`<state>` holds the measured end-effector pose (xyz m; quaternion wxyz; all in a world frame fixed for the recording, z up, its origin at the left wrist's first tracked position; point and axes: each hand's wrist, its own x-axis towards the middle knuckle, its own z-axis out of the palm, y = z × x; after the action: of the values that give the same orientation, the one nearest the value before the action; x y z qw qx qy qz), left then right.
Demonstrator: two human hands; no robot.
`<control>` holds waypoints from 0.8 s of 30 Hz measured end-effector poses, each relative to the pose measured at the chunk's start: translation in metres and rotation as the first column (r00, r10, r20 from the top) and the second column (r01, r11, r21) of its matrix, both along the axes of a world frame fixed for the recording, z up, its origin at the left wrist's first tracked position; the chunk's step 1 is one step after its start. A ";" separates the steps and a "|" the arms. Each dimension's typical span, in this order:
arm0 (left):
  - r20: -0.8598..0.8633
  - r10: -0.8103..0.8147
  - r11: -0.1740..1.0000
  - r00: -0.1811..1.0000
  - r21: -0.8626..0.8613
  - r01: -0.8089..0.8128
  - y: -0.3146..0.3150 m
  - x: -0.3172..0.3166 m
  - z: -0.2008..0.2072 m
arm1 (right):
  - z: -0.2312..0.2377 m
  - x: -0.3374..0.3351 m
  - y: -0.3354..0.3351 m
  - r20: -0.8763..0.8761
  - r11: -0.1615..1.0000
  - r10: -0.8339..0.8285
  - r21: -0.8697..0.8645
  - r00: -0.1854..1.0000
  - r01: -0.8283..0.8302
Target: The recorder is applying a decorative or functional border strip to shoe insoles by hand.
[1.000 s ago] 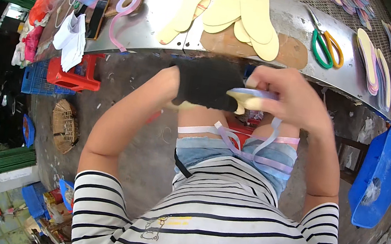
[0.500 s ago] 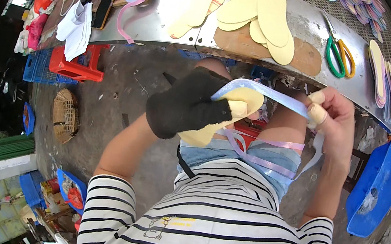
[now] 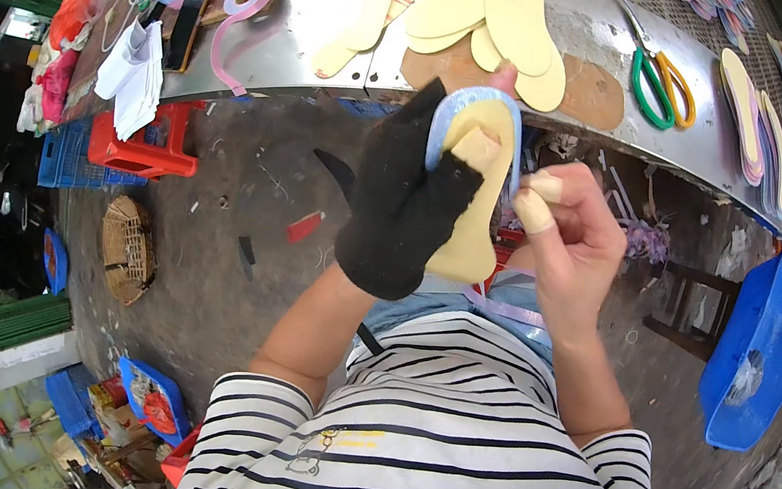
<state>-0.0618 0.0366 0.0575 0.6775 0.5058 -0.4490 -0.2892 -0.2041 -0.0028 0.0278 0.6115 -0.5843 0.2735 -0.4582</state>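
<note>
Metal bench (image 3: 305, 24) | left hand (image 3: 401, 211) clasps yellow insole (image 3: 477, 222) | right hand (image 3: 568, 225) pinches blue ribbon (image 3: 443, 119)

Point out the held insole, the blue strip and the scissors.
Insole (image 3: 485, 203), head view: bare yellow middle.
Blue strip (image 3: 443, 123), head view: left side of its curve.
Scissors (image 3: 637, 71), head view: green handle.

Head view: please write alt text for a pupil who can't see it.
A person's black-gloved left hand holds a cream insole with a shiny blue strip around its rounded end, while the right hand pinches the strip at the insole's edge. Beyond, a metal table carries more insoles and green-and-yellow-handled scissors.
</note>
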 end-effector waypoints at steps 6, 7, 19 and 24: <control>0.008 0.015 0.999 1.000 0.046 -0.015 -0.008 -0.006 -0.008 | 0.010 0.008 -0.005 0.078 0.965 0.127 0.220 0.989 -0.141; -0.034 0.014 0.995 0.999 0.100 -0.011 -0.009 -0.009 -0.007 | 0.009 0.009 -0.007 0.080 0.965 0.129 0.220 0.988 -0.143; -0.279 0.003 0.974 0.960 0.219 0.061 -0.036 0.007 0.010 | 0.006 0.013 -0.047 -0.171 0.976 0.207 -0.031 0.963 -0.215; -0.331 -0.218 0.959 0.918 0.104 0.265 -0.037 0.037 -0.070 | 0.017 0.050 -0.058 0.064 0.983 0.167 -0.091 0.984 -0.161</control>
<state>-0.0243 -0.0006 -0.0124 0.6607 0.4417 -0.3712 -0.4801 -0.1543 -0.0611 0.0445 0.6309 -0.6138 0.1827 -0.4381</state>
